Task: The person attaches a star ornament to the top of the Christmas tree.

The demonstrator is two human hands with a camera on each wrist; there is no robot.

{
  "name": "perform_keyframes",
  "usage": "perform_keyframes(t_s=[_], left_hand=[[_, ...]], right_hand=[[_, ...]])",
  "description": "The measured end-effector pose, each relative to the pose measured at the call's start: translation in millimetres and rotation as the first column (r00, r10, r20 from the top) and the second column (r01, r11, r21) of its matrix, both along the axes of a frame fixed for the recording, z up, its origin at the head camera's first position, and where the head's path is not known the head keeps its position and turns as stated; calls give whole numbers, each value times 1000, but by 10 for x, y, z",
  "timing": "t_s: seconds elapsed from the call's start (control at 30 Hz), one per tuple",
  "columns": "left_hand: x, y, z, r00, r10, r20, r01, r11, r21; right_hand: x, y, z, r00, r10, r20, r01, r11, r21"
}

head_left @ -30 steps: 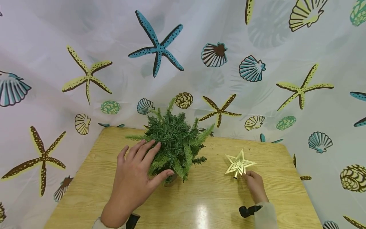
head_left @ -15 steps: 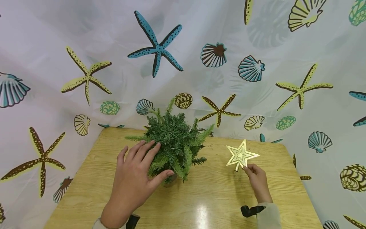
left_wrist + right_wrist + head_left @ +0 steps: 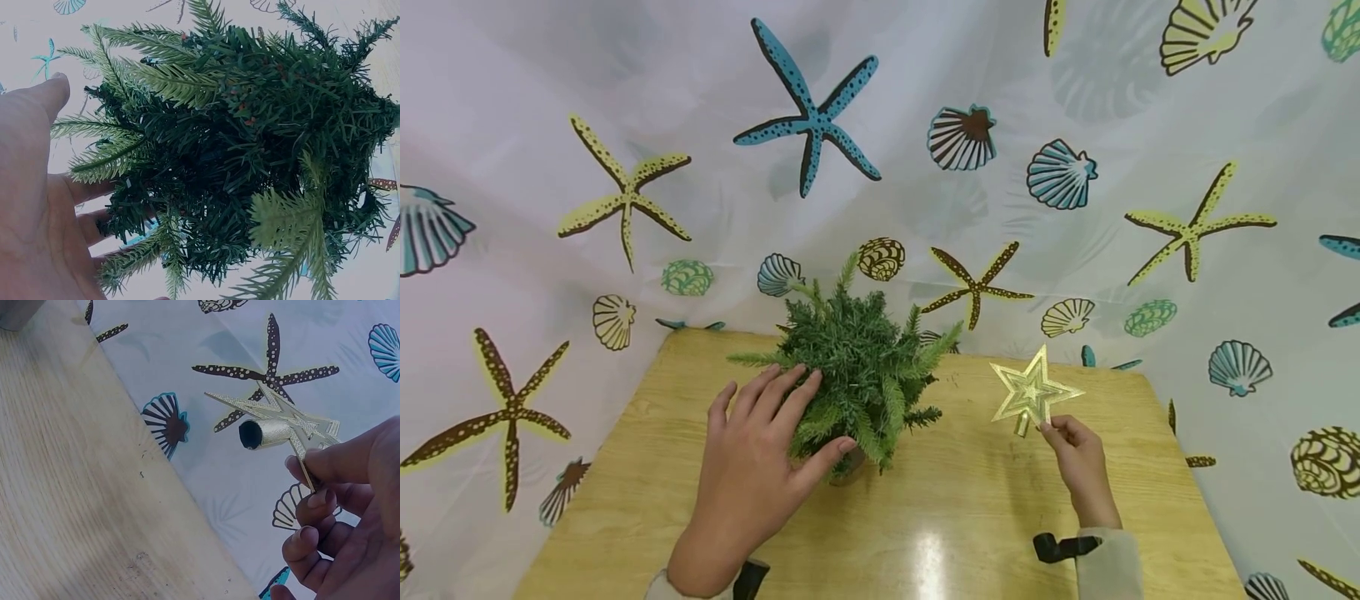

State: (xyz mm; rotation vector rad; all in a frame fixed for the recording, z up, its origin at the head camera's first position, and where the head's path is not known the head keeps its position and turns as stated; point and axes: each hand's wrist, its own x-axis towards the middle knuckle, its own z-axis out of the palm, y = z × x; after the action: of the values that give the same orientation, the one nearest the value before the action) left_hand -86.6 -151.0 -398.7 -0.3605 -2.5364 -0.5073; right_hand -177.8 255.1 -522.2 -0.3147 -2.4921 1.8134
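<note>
A small artificial Christmas tree (image 3: pixel 857 358) with dark and lighter green sprigs stands on the table, its base mostly hidden under the branches. My left hand (image 3: pixel 756 467) lies against its left side, fingers spread and fairly straight among the outer sprigs. In the left wrist view the fingers reach behind the tree's branches (image 3: pixel 206 144). To the right, my right hand (image 3: pixel 1078 462) pinches one point of a gold star tree topper (image 3: pixel 1032 390) between thumb and fingers, above the table. The topper's hollow tube (image 3: pixel 265 434) points away from the hand in the right wrist view.
The wooden table (image 3: pixel 955 500) ends at a back edge against a white cloth (image 3: pixel 887 200) printed with starfish and shells, which also hangs at both sides. A black wrist mount (image 3: pixel 1063 547) sits at the right sleeve.
My right hand has raised the star topper slightly away from me, and the star has turned a little to face up more. The left hand and the tree stay where they were.
</note>
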Motion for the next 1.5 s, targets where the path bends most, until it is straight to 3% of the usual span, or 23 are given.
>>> perform_keyframes(t_s=[0.33, 0.63, 1.03, 1.5], left_hand=[[-4, -4, 15, 1000, -6, -3, 6, 1000, -2], [-11, -1, 6, 1000, -3, -9, 3, 1000, -7], [-6, -5, -10, 1000, 2, -8, -2, 1000, -10], [7, -10, -2, 1000, 4, 12, -4, 1000, -9]], right_hand=[[-3, -52, 211, 997, 18, -73, -20, 1000, -25], [64, -147, 490, 985, 44, -164, -52, 998, -43], [157, -225, 726, 969, 53, -240, -63, 998, -32], [266, -345, 1085, 918, 97, -383, -115, 993, -23]])
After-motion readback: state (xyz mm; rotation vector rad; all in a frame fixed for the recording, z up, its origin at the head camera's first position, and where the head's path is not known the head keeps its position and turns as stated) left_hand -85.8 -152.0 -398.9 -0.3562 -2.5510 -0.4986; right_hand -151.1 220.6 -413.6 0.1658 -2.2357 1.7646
